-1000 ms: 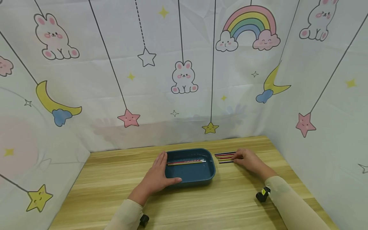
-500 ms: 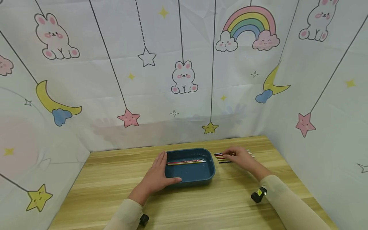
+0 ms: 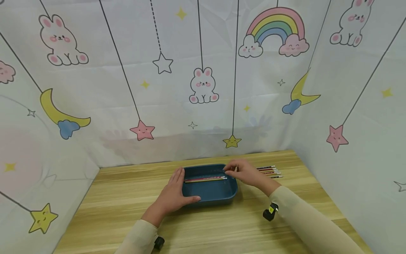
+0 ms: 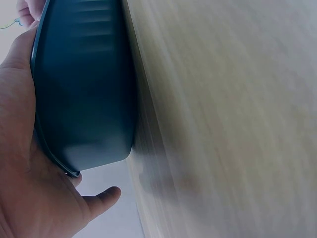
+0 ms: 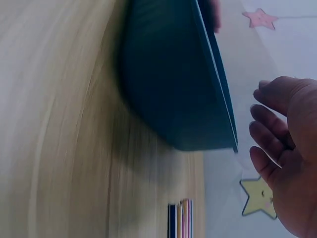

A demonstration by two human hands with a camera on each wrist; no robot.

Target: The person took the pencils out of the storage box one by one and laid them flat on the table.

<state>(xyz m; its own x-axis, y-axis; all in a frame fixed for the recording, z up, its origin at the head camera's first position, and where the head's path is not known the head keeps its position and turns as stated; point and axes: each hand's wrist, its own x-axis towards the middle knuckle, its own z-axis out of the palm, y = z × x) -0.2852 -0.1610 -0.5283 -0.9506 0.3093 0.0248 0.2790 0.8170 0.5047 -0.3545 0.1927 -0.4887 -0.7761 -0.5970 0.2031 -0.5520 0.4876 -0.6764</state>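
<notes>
A dark blue tray (image 3: 206,203) stands on the wooden table, with several pencils (image 3: 206,179) lying lengthwise inside it. My left hand (image 3: 172,192) rests against the tray's left end, its fingers extended along that side and its thumb over the near rim. My right hand (image 3: 242,171) is above the tray's right end, fingers bent and thumb close to the forefinger. In the right wrist view, the fingers of the right hand (image 5: 285,134) look bent, but whether they pinch a pencil cannot be made out. To the right, more pencils (image 3: 269,171) lie side by side.
A white cloth wall (image 3: 171,106) printed with rabbits, stars and moons rises behind the table (image 3: 203,229) and along both sides. Small black wrist devices (image 3: 270,212) sit at both sleeves.
My right hand has moved left from the row of pencils to above the tray's right end, uncovering more of the row. My left hand and the tray have stayed in place.
</notes>
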